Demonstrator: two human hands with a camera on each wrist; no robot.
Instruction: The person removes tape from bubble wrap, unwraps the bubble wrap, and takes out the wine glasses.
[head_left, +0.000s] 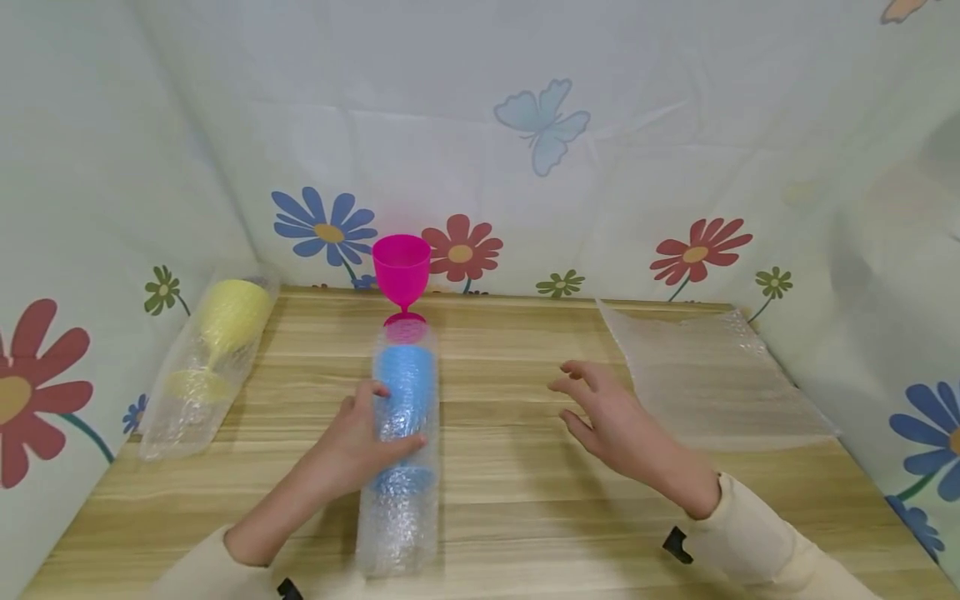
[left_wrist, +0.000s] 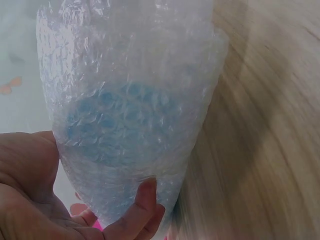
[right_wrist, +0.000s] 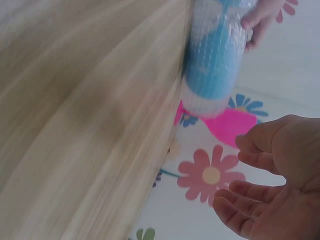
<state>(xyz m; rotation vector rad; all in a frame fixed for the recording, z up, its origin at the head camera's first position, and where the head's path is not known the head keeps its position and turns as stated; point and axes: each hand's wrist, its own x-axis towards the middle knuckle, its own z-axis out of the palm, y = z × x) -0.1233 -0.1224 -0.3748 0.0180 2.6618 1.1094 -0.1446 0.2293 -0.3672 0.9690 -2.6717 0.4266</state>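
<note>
A blue goblet [head_left: 406, 379] rolled in bubble wrap [head_left: 397, 537] lies lengthwise on the table in the head view. My left hand [head_left: 358, 448] grips it from the left, its thumb across the wrapped top. The left wrist view shows fingers [left_wrist: 135, 212] curled against the bubble wrap, with the blue round base blurred beneath the plastic. My right hand [head_left: 618, 427] hovers over the wood to the right, fingers apart and loosely bent, holding nothing. Just beyond the wrapped roll stands an upright pink goblet [head_left: 402, 265], its foot partly hidden by the wrap's end.
At the far left lies a yellow goblet [head_left: 232, 312] wrapped in bubble wrap. A flat bubble wrap sheet [head_left: 720, 379] is spread on the right of the wooden table [head_left: 510, 517]. Flower-printed cloth [head_left: 450, 158] hangs along the back and sides.
</note>
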